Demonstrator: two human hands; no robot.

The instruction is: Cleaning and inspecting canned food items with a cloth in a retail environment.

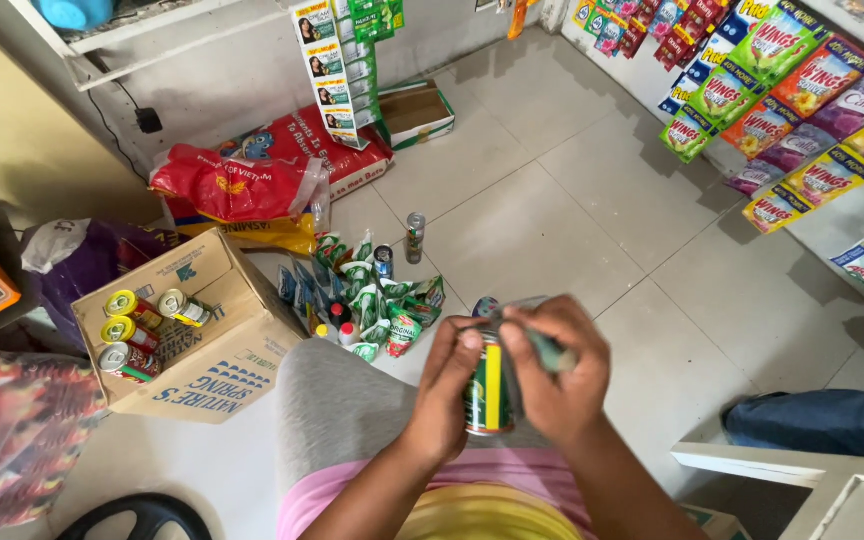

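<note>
The person holds a green-and-yellow can (488, 392) upright above the lap, in the middle of the view. The left hand (449, 395) is wrapped around the can's side, clenched on it. The right hand (557, 375) grips the can's other side and pinches a small greenish thing, perhaps a marker or pricing tool (550, 352), at the can's top; exactly what it is cannot be told.

The can looks rigid and fairly heavy for its bulk, with a smooth printed wall that may be slippery. It is probably best held around the middle of the body, as the left hand does, leaving the lid free.

Left of the can sits an open cardboard box (222, 345) with several more cans (137, 308) lying in it. Beyond the can, sachets (377, 300) and small bottles crowd the tiled floor (552, 200).
</note>
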